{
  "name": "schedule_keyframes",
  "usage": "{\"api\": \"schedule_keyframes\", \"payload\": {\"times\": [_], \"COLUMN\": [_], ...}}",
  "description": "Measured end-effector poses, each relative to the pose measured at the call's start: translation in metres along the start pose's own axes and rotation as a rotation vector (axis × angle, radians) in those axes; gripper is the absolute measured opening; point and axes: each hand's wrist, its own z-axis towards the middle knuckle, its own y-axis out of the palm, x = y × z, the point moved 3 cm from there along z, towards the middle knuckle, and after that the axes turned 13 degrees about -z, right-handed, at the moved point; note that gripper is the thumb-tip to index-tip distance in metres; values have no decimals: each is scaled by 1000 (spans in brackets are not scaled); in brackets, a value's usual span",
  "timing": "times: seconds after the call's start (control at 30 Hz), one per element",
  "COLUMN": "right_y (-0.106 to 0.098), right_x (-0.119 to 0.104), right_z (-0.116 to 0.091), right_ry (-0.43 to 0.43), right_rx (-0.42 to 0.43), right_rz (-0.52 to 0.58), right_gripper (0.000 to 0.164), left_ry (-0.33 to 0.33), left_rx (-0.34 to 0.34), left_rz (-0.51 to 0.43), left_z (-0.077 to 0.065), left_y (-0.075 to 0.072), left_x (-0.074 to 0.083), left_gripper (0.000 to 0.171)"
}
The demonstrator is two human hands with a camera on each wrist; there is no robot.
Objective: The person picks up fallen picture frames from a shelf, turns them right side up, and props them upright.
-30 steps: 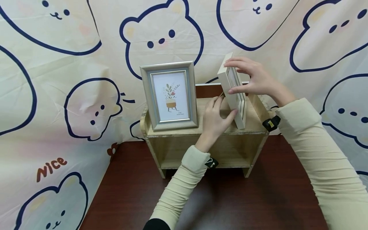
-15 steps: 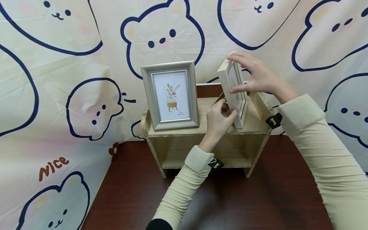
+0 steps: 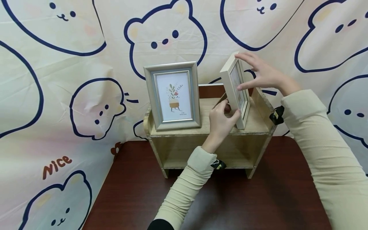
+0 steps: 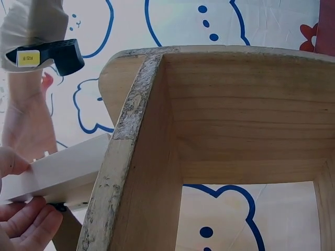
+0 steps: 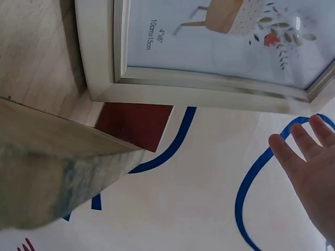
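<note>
A cream picture frame (image 3: 229, 83) stands turned and leaning on the right part of a wooden shelf's top (image 3: 205, 127). My left hand (image 3: 220, 124) grips its lower side edge, thumb on one side and fingers on the other; the left wrist view shows the frame's pale edge (image 4: 63, 164) between them. Behind the frame, a brown support leg (image 3: 219, 99) shows partly. My right hand (image 3: 263, 75) is spread at the frame's upper corner, thumb overlapping the front. In the right wrist view, its straight fingers (image 5: 285, 151) appear apart from the frame border (image 5: 209, 99), near a corner.
A silver-and-blue picture frame (image 3: 176, 124) with a potted-plant print stands on the shelf's left. The shelf's right side panel (image 3: 264, 107) rises beside the cream frame. The shelf rests on a dark red-brown table (image 3: 129, 191), before a bear-print cloth (image 3: 97, 95).
The cream frame has turned slightly, its top moving right. My left hand has moved right with its lower edge. My right hand has drawn back rightward, the thumb off the frame's near edge.
</note>
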Motion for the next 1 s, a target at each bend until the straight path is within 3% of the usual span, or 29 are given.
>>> {"api": "schedule_keyframes", "payload": {"times": [0.17, 0.53, 1.0], "right_y": [2, 2, 0], "right_x": [5, 10, 7], "right_z": [0, 3, 4], "right_ry": [66, 141, 170], "right_rx": [-33, -48, -80], "right_rz": [93, 158, 91], "right_gripper": [95, 86, 87], "left_ry": [-8, -14, -57], "left_rx": [2, -1, -13], "left_rz": [-5, -5, -39], "left_z": [0, -1, 0], "left_y": [1, 4, -8], "left_x": [0, 1, -4], "left_gripper": [25, 25, 25]}}
